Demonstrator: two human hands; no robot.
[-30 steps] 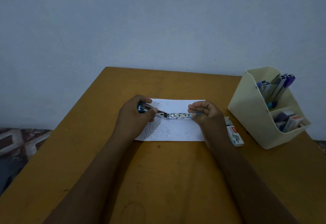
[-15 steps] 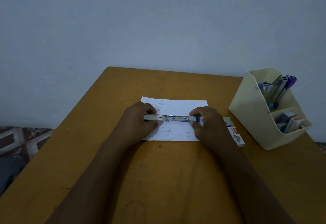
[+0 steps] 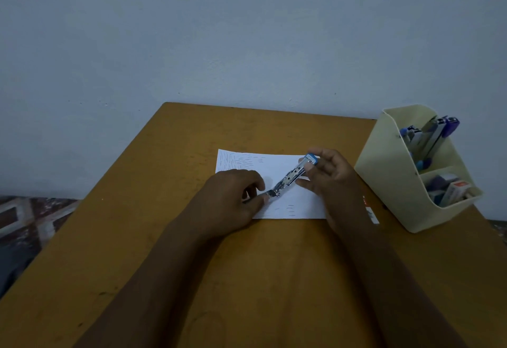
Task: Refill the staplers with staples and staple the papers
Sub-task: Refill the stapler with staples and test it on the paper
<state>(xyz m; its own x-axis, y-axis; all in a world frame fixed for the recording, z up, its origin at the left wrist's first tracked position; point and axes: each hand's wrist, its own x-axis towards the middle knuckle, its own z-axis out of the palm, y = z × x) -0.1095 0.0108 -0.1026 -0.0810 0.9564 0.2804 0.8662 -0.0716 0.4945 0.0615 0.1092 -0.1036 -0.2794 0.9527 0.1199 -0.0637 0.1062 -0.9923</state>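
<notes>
A small blue and metal stapler (image 3: 292, 176) is held slantwise above the white paper (image 3: 277, 165), which carries several rows of staples. My right hand (image 3: 330, 173) grips the stapler's upper blue end. My left hand (image 3: 233, 196) pinches its lower metal end near the paper's middle. The stapler looks swung open, its metal channel showing. A staple box (image 3: 370, 212) lies beside the paper's right edge, mostly hidden behind my right wrist.
The wooden table (image 3: 164, 238) stands against a pale wall. A cream desk organiser (image 3: 389, 183) at the right holds several staplers (image 3: 433, 136) in its tall part and staple boxes (image 3: 452, 190) in its low front compartment.
The stapler has turned from level to slanted: my right hand lifted its blue end up and to the right, and my left hand slid down with the other end.
</notes>
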